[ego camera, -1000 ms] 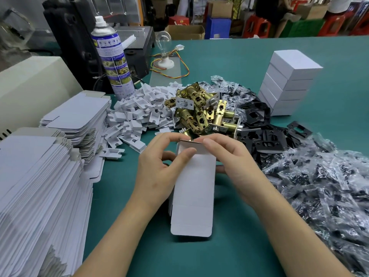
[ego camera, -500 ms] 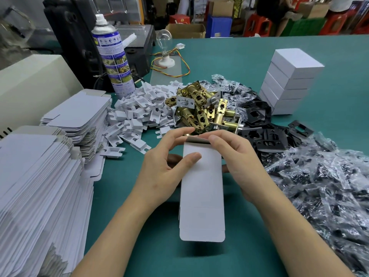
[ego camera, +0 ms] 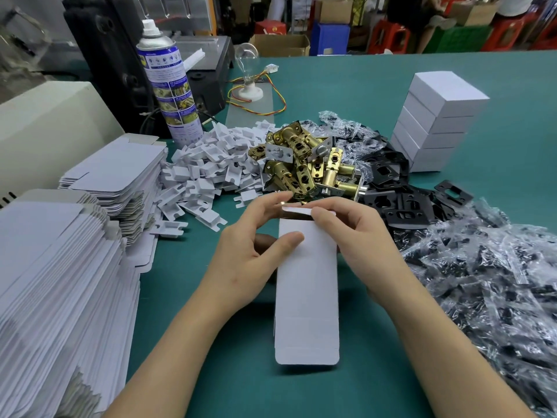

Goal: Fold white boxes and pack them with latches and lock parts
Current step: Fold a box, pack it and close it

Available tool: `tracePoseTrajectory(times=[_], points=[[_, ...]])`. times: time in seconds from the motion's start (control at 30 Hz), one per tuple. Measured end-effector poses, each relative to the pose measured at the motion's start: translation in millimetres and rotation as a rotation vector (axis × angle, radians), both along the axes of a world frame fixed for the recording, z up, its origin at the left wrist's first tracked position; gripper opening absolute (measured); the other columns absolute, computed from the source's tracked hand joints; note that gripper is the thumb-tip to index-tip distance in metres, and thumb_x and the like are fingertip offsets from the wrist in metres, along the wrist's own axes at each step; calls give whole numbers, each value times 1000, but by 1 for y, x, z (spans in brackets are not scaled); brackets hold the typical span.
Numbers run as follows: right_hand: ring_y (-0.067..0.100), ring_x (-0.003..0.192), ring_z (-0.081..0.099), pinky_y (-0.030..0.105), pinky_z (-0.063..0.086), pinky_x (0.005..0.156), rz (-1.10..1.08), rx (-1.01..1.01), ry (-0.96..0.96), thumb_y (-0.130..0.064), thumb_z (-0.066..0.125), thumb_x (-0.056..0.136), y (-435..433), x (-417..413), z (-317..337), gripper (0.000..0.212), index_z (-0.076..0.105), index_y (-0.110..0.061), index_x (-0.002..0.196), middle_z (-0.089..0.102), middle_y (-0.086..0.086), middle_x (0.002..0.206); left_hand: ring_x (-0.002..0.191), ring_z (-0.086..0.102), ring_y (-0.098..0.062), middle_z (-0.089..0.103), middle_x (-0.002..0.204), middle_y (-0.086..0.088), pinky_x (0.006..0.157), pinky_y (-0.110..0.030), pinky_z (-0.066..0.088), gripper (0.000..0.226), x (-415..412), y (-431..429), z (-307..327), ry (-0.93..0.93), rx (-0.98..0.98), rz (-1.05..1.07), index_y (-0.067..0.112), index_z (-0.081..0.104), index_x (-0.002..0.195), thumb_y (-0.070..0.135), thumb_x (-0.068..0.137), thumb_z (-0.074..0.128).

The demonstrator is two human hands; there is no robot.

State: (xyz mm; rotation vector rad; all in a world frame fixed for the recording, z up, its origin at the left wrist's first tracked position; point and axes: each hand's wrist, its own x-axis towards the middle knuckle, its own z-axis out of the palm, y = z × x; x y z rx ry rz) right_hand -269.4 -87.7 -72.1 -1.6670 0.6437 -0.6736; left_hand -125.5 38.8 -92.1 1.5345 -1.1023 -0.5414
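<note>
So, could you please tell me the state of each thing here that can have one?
box: half folded, far flap bent over, near flap open.
left grip: holds the box.
right grip: holds the box, finger on the far flap.
finished boxes: closed, stacked.
flat boxes: unfolded, stacked.
spray can: upright.
light bulb: unlit.

I can read no text from here. The only printing is on the spray can [ego camera: 171,95], which stands just behind the heap of white card inserts [ego camera: 208,167]. Its blue label carries small picture panels and lines of type, all too blurred to read.
</note>
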Motion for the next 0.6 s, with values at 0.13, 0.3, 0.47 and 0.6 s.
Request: tracePoseTrajectory(times=[0.13, 0.3, 0.47, 0.6], points=[[9, 77, 68, 25, 55, 64, -9, -1, -16, -34, 61, 91, -1, -2, 0, 15, 76, -35, 93, 74, -6, 87, 88, 80, -16, 59, 144, 30, 78, -46, 65, 68, -2, 0, 2, 16, 1, -52, 61, 40, 145, 52, 86, 72], [5, 71, 63, 22, 53, 63, 1, -9, -35, -28, 61, 91, -2, -1, 0, 14, 74, -33, 90, 72, -5, 83, 82, 78, -14, 53, 150, 31, 78, -41, 64, 69, -4, 0, 3, -27, -14, -55, 60, 36, 146, 55, 86, 70], [9, 72, 60, 20, 49, 62, 30, 61, -15, -27, 60, 84, -4, -3, 3, 11, 70, -28, 81, 69, 5, 83, 78, 76, -24, 61, 139, 24, 69, -52, 63, 47, -5, 1, 2, -70, -6, -59, 50, 55, 135, 53, 90, 68], [12, 73, 62, 28, 48, 65, 56, 102, 9, -26, 60, 83, -6, -5, 5, 8, 66, -27, 77, 69, 16, 93, 78, 73, -31, 67, 129, 18, 65, -57, 59, 43, -6, 1, 3, -72, 10, -100, 47, 60, 135, 50, 92, 68]])
